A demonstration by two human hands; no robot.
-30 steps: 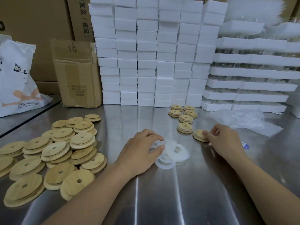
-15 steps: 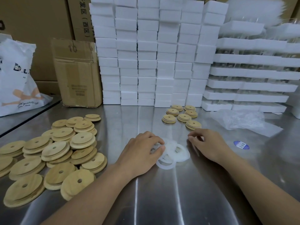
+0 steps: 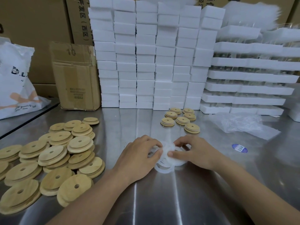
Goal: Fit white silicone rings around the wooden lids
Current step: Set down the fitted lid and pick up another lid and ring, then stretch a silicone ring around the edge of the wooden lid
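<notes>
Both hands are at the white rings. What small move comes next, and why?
Likely pull one ring free: the left hand and right hand both pinch the overlapping silicone rings, neither holds a lid, and wooden lids wait at left.

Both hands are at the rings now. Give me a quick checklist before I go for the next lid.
1. Left hand and right hand both grip the rings: ok.
2. One ring pulled free of the pile: cannot tell, they overlap under the fingers.
3. Lid in hand to take the ring: not ok, neither hand holds one.
4. Bare lids heaped left of the left hand: ok.
5. Far lids lie apart from both hands: ok.
</notes>
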